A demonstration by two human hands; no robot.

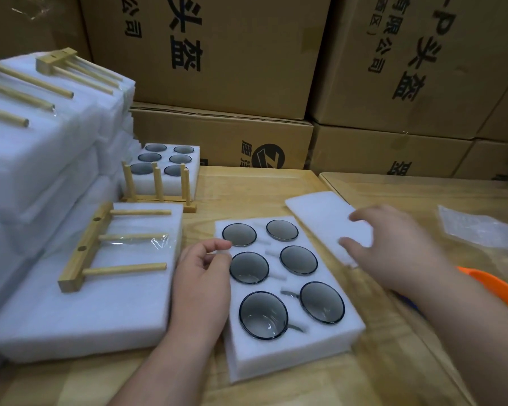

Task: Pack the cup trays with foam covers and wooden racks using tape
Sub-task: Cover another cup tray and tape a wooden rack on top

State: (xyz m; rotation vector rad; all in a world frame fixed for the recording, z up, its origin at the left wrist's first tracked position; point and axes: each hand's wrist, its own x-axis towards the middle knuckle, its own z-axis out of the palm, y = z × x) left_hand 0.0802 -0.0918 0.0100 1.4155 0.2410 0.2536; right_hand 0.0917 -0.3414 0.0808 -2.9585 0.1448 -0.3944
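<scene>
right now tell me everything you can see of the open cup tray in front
The cup tray is a thick white foam block lying flat on the wooden table, slightly turned. Six round pockets in two columns each hold a dark-rimmed glass cup, mouth up. It has no cover on. The left hand rests at its left edge, and the foam cover under the right hand lies at its upper right.

Two open foam cup trays: the near tray with six smoked-glass cups, the far tray also six. Four wooden racks show, one upright. One loose foam cover. Two hands.
</scene>
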